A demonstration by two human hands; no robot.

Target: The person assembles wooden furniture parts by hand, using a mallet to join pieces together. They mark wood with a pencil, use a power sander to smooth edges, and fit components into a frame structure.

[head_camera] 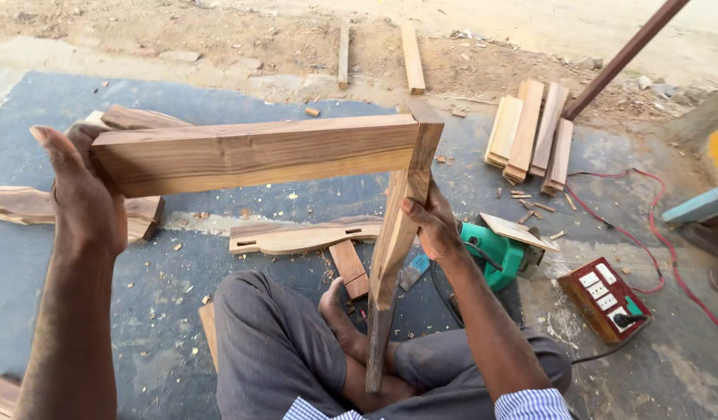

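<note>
I sit cross-legged on a blue-grey floor and hold up a joined wooden frame. Its horizontal rail [254, 153] runs from left to right and meets an upright leg [393, 241] at a corner joint on the right. My left hand [83, 198] grips the rail's left end from behind. My right hand [431, 225] wraps around the upright leg just below the joint. The foot of the leg rests down between my crossed legs.
A shaped wooden piece [300, 236] and a short block [349, 268] lie on the floor ahead. A green power tool [495, 253], a red-brown switch box [605, 298] with red cable, and stacked short planks [530, 132] sit to the right. Sandy ground lies beyond.
</note>
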